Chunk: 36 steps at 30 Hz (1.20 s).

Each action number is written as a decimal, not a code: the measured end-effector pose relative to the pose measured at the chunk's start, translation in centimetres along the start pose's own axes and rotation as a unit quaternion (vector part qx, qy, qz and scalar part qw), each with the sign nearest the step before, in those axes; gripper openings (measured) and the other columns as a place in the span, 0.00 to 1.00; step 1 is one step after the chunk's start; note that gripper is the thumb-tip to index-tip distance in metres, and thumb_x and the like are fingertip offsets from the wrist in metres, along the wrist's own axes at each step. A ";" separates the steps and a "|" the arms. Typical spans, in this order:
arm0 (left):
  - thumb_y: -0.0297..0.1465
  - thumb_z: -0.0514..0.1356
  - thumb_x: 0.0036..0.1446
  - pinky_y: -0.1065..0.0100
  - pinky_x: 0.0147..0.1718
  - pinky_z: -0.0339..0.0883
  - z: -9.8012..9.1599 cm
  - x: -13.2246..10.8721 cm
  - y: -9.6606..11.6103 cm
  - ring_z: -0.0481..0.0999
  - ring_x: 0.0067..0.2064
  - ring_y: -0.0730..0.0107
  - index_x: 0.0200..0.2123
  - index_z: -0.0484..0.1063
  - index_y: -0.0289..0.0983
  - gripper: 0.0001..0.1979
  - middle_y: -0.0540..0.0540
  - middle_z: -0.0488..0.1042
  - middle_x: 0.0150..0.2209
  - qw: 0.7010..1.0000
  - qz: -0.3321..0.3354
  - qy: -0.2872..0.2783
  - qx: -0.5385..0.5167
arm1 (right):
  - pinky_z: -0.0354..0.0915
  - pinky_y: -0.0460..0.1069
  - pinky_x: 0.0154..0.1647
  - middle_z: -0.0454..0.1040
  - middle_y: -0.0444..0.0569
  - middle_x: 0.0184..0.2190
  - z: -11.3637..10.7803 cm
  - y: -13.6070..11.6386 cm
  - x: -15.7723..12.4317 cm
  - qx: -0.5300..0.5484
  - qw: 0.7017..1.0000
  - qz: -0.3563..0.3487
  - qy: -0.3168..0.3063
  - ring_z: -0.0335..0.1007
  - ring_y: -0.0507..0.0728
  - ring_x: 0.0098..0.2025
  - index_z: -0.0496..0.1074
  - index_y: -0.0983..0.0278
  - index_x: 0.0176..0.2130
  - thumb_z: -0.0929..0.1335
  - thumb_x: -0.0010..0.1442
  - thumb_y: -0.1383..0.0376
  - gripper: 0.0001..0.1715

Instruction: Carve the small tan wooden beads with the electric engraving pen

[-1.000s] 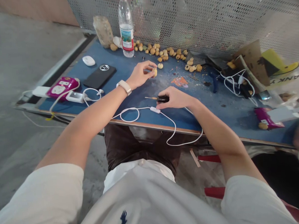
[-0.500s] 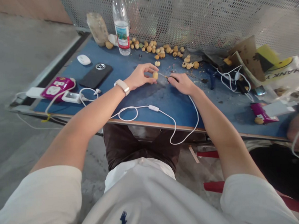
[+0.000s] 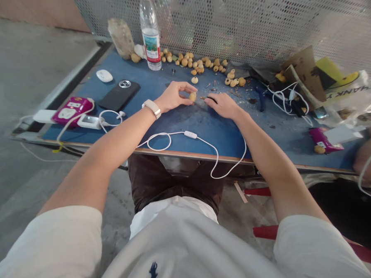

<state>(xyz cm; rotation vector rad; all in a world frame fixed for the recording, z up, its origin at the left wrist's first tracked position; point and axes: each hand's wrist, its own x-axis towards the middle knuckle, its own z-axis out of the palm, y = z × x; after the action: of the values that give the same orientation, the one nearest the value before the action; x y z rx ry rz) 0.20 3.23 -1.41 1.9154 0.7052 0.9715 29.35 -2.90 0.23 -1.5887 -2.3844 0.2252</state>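
Between the thumb and fingertips of my left hand [image 3: 174, 96] is a small yellowish gourd [image 3: 192, 97], raised a little above the blue tabletop. My right hand [image 3: 223, 104] is closed around a dark-handled, pen-like tool [image 3: 210, 98], similar to a soldering iron, with a brass-coloured front part pointing left at the gourd. Its thin tip is too blurred to tell whether it touches. A white cord [image 3: 244, 146] runs to below my right wrist. Just beyond the hands sits another small gourd [image 3: 194, 80] with a dark spot.
Several small gourds [image 3: 186, 61] line the back beside a water bottle [image 3: 151, 45] and a mesh panel. A phone [image 3: 119, 95] and purple power strip [image 3: 72, 110] lie left. Blue-handled pliers [image 3: 261, 97], cardboard [image 3: 306, 72] and another purple socket [image 3: 324, 140] are right.
The gourd in my left fingers has turned and sits slightly lower. My right hand has shifted a little to the left with the tool.
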 end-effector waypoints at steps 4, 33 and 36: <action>0.30 0.88 0.56 0.47 0.64 0.91 0.0 -0.1 0.1 0.93 0.62 0.49 0.52 0.89 0.40 0.22 0.35 0.92 0.57 1.000 -0.004 -0.005 -0.011 | 0.72 0.63 0.59 0.91 0.63 0.50 0.0 -0.1 0.1 -0.005 1.000 0.001 -0.003 0.85 0.75 0.55 0.82 0.58 0.50 0.61 0.88 0.45 0.28; 0.31 0.89 0.60 0.45 0.62 0.94 0.0 -0.2 0.5 0.95 0.60 0.48 0.53 0.86 0.40 0.23 0.35 0.93 0.56 0.999 -0.028 -0.018 -0.044 | 0.71 0.60 0.57 0.91 0.62 0.49 0.0 -0.3 0.1 -0.013 1.000 -0.010 -0.012 0.85 0.73 0.53 0.83 0.58 0.49 0.63 0.88 0.45 0.28; 0.33 0.89 0.60 0.44 0.62 0.94 0.1 -0.2 0.3 0.96 0.58 0.48 0.53 0.86 0.40 0.23 0.35 0.93 0.55 0.999 -0.026 -0.016 -0.039 | 0.71 0.60 0.57 0.91 0.61 0.49 -0.1 -0.5 0.1 -0.013 1.000 -0.012 -0.015 0.85 0.73 0.52 0.83 0.58 0.49 0.63 0.87 0.45 0.28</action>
<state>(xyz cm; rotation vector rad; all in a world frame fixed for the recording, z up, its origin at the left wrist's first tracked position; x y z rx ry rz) 0.20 2.88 -1.27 1.8324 0.6852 0.9215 28.92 -3.02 0.44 -1.5773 -2.4383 0.2150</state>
